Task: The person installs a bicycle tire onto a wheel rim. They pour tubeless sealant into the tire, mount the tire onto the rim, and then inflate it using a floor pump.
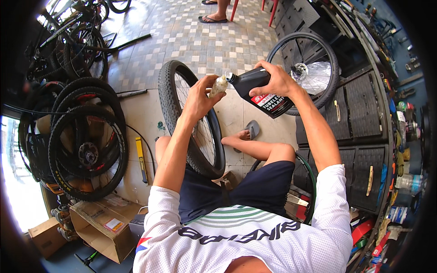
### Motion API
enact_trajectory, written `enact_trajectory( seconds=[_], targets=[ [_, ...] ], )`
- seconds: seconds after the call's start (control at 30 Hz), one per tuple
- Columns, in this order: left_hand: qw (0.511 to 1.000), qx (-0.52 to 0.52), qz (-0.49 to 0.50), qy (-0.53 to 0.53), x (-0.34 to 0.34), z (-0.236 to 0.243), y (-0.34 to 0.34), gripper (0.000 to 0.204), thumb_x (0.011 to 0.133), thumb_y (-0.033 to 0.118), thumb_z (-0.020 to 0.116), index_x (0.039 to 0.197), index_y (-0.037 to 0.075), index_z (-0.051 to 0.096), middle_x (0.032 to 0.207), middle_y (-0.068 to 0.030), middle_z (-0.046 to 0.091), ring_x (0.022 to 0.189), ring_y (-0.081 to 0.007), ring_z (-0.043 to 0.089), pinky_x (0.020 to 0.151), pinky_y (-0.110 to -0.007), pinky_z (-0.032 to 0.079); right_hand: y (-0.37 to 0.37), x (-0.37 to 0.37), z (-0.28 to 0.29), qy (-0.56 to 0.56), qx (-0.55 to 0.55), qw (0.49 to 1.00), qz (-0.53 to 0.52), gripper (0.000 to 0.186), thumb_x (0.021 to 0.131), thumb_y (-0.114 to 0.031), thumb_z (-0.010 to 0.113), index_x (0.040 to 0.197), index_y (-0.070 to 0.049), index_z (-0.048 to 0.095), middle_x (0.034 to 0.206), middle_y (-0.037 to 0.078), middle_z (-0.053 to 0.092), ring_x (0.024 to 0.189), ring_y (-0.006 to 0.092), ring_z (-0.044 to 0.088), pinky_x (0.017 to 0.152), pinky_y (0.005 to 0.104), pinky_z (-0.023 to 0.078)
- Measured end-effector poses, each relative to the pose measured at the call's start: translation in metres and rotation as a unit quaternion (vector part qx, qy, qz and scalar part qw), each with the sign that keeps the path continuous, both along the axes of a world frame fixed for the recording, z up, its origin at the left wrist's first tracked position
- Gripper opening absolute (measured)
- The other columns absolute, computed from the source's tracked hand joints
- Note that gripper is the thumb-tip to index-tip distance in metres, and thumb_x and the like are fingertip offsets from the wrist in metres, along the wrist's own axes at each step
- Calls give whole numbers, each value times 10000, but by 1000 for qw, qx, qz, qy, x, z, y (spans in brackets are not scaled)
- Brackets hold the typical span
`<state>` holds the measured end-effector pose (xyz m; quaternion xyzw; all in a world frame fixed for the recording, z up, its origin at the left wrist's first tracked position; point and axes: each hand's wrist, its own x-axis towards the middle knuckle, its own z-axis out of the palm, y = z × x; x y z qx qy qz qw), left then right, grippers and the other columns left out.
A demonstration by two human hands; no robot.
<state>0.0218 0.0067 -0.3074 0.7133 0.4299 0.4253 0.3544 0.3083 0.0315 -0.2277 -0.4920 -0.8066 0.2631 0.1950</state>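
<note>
My left hand (199, 99) is closed around a small translucent bottle (219, 87) with whitish smears on it. My right hand (278, 81) grips a black plastic bottle (251, 82) with a red and white label, tipped to the left. The open neck of the black bottle meets the mouth of the small one; whether liquid is flowing I cannot tell. Between my legs a bicycle wheel with a knobby tyre (169, 98) stands leaning, just below and left of my hands.
Another bicycle wheel (334, 68) leans on the dark drawers (359, 107) at right. Several wheels (86, 154) are stacked at left, near a yellow tool (141, 159) and an open cardboard box (107, 220). Bicycles (82, 45) stand far left. Another person's foot (214, 19) shows at the top.
</note>
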Motion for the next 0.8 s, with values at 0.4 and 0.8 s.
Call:
enact_trajectory(
  seconds=[0.4, 0.8],
  targets=[
    [1000, 3, -3, -4, 0, -3, 3, 535, 831, 90, 835, 1304, 1, 602, 1153, -155, 731, 1086, -248, 721, 946, -391, 587, 5, -2, 17, -32, 13, 999, 12, 754, 591, -502, 979, 1072, -52, 612, 894, 145, 742, 857, 254, 727, 792, 368, 551],
    [1000, -4, 1, 0, 0, -2, 7, 550, 828, 100, 841, 1309, -7, 597, 1172, -164, 724, 1104, -255, 713, 961, -395, 582, 10, -3, 23, -40, 27, 999, 25, 735, 588, -474, 983, 1061, -41, 624, 897, 167, 751, 846, 266, 739, 798, 365, 560]
  ],
)
